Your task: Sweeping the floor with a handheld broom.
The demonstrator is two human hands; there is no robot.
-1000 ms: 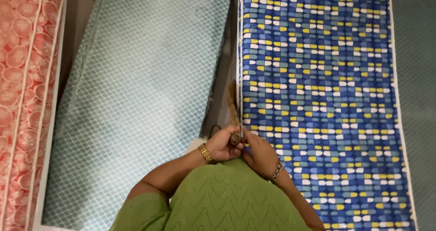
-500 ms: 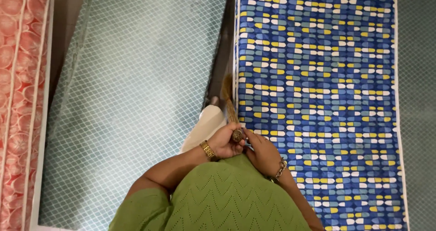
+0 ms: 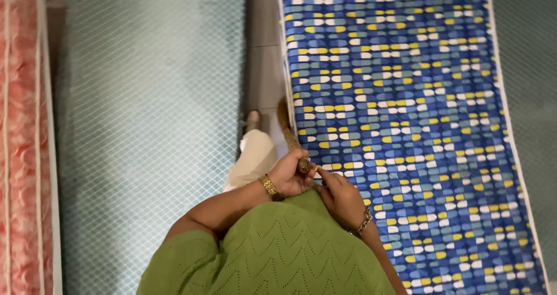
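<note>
My left hand (image 3: 288,175) has its grip closed around the top end of a broom (image 3: 292,141), fingers wrapped about the knobbed, wound cap of the handle, while my right hand (image 3: 342,197) sits just beside it, fingertips touching that same cap; whether the right truly clasps it or only steadies it I cannot tell.

From the grip the broom runs away from me and down to the floor (image 3: 262,69), its straw-coloured bundle lying in the narrow grey tiled strip just beyond my hands, close against the edge of the blue patterned mattress (image 3: 400,98). As I judge it, the sweeping of this strip is in hand: the tiles beyond the grip look bare, though fine dust would not show from here.

The mattress right of the grip is printed cloth, blue with small yellow, white and teal lozenges, piped in white. Left of the grip lies a pale teal mattress (image 3: 145,98) with a quilted diamond weave, and farther left a pink floral one (image 3: 20,156).
</note>
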